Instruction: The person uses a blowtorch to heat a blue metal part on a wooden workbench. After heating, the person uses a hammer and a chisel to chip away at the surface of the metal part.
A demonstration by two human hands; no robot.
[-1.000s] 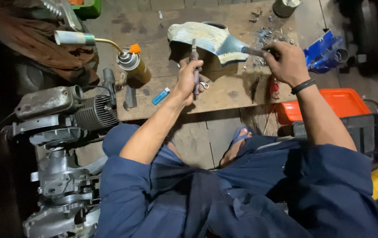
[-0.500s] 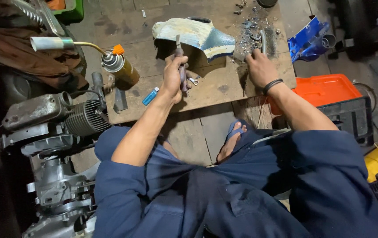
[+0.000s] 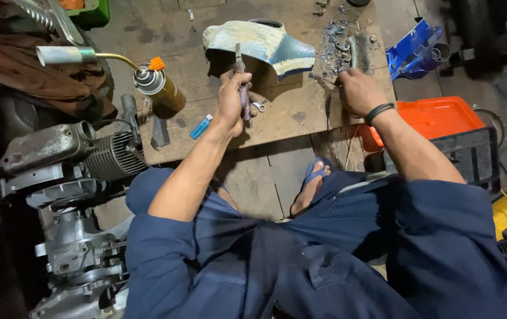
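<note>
A person in blue coveralls sits cross-legged at a low wooden table (image 3: 289,118), an engine (image 3: 70,177) close by on the left. The left hand (image 3: 232,97) is closed around the handles of a pair of pliers (image 3: 240,77), held upright above the board, a small blue lighter (image 3: 201,126) nearby. The right hand (image 3: 357,91) grips a thin metal rod (image 3: 352,52) beside scattered metal bits. Beyond lie a curved pale-blue panel (image 3: 265,42) and a gas torch (image 3: 147,80).
</note>
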